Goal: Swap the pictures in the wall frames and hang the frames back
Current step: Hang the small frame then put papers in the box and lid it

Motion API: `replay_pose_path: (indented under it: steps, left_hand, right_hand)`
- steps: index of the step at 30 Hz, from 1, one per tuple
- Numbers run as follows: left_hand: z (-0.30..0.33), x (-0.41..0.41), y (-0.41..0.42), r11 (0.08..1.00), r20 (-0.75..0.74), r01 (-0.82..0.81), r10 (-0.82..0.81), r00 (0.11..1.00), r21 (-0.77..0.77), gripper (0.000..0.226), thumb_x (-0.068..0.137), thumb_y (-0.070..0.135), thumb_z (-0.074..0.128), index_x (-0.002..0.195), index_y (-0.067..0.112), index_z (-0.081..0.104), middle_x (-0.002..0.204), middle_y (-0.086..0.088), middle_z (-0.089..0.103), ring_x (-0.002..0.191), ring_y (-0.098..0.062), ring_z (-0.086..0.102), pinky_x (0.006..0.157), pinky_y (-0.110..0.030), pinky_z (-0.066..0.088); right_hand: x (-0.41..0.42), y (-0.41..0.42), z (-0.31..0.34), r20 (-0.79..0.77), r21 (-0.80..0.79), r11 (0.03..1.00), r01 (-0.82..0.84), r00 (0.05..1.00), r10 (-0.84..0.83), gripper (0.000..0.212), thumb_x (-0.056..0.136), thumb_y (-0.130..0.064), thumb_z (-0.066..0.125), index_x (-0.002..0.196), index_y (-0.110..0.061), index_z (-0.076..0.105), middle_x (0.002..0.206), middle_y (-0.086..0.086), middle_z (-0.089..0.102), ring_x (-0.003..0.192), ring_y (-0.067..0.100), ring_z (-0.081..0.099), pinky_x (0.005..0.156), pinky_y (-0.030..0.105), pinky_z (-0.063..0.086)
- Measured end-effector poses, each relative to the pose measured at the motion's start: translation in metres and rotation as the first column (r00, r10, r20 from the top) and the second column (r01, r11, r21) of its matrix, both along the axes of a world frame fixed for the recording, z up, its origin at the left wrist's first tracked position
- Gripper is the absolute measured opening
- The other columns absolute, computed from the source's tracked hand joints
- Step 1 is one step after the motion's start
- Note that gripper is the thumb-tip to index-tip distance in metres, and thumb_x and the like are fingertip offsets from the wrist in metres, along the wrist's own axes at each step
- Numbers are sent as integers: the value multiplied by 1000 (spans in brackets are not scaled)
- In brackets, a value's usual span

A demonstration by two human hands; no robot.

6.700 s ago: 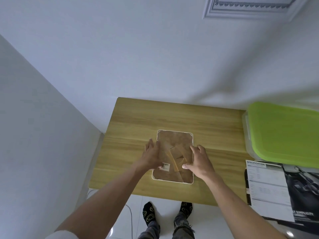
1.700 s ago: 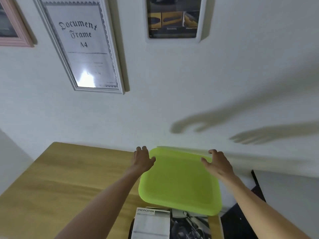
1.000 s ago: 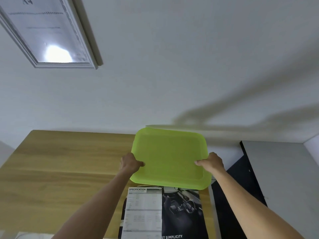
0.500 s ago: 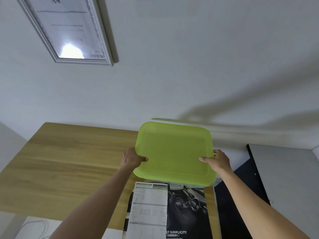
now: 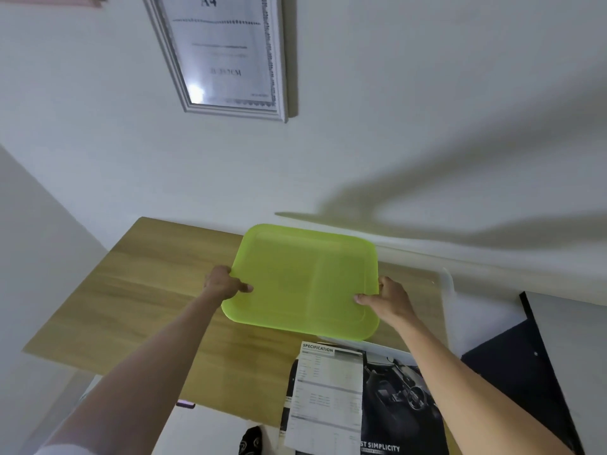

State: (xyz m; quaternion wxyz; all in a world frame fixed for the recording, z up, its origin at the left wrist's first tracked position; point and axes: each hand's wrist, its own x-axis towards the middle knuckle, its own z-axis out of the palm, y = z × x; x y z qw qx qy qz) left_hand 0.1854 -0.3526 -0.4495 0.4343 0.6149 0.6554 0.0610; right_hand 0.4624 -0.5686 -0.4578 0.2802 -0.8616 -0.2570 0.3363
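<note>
I hold a lime-green plastic lid above the wooden table, level and lifted off its box. My left hand grips its left edge, thumb on top. My right hand grips its right edge the same way. A silver document frame with an A4 certificate hangs on the white wall above. A car brochure page with a white specification sheet lies on the table's near right part.
A clear plastic box rim shows to the right of the lid, at the table's right end. A dark panel stands at the far right. A pink frame's corner hangs at top left. My sock shows below.
Since reaching for the lid on its box, both hands gripped its side edges and lifted it; over the last second it shifted left over the table. My view swung leftward.
</note>
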Motion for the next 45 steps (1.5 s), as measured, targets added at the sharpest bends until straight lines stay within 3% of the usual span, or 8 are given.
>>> replay_pose_path:
  steps: [3, 7, 11, 15, 24, 34, 39, 45]
  left_hand:
    - [-7, -35, 27, 1000, -3, -28, 28, 1000, -13, 72, 63, 18, 90, 127, 4, 59, 125, -16, 62, 121, -35, 52, 99, -43, 46]
    - [-18, -81, 66, 998, -1, -51, 51, 999, -43, 68, 62, 16, 90, 122, 3, 62, 120, -16, 65, 114, -34, 58, 96, -44, 49]
    - [-30, -115, 98, 997, 19, -43, 44, 999, -58, 72, 55, 27, 94, 116, 7, 63, 113, -12, 67, 108, -32, 61, 93, -45, 51]
    - [-46, -134, 123, 999, -35, -30, 29, 999, -45, 78, 52, 31, 94, 119, 8, 62, 118, -12, 64, 109, -32, 59, 91, -44, 51]
    - [-81, -126, 147, 996, -123, 87, -88, 988, -16, 84, 53, 32, 94, 125, 6, 60, 123, -14, 60, 116, -35, 56, 91, -44, 51]
    - [-101, -118, 147, 984, -349, 168, -178, 920, -58, 77, 55, 41, 93, 115, 5, 61, 125, -18, 54, 114, -38, 55, 88, -50, 52]
    - [-85, -101, 116, 978, -412, 192, -143, 900, 81, 84, 69, 32, 86, 135, 5, 41, 143, -23, 31, 132, -39, 32, 98, -52, 43]
    - [-68, -61, 39, 882, -292, 265, -155, 944, 389, 62, 77, 31, 76, 129, 9, 52, 127, -14, 48, 118, -33, 44, 89, -45, 45]
  right_hand:
    - [-31, 32, -6, -23, -10, 1000, -24, 999, 24, 73, 61, -46, 88, 119, -12, 59, 117, 6, 65, 97, 22, 65, 80, 32, 55]
    - [-68, 75, -29, -5, -28, 998, -63, 998, 63, 95, 47, -67, 79, 123, -15, 57, 122, 8, 61, 102, 24, 65, 88, 38, 57]
    - [-117, 109, -24, 61, -82, 993, -81, 994, 86, 84, 79, -47, 78, 142, -7, 42, 139, 15, 44, 126, 31, 50, 99, 36, 44]
    - [-149, 133, -38, 132, -111, 986, -122, 982, 136, 82, 89, -44, 68, 152, -9, 29, 150, 16, 40, 136, 31, 42, 107, 39, 40]
    - [-172, 142, -73, 30, -191, 978, -82, 996, 90, 78, 93, -26, 64, 156, -16, 19, 154, 14, 28, 140, 32, 36, 109, 37, 37]
    - [-181, 144, -87, 166, -291, 946, -142, 967, 196, 70, 100, -29, 52, 157, -15, 13, 158, 17, 18, 146, 35, 22, 113, 46, 34]
    - [-181, 127, -75, 277, -222, 952, -212, 922, 270, 62, 103, -29, 46, 156, -13, 18, 160, 18, 19, 147, 34, 21, 109, 45, 38]
    - [-155, 78, -53, 351, 17, 922, -387, 866, 357, 49, 102, -27, 49, 148, -16, 37, 147, 7, 42, 135, 23, 44, 106, 36, 44]
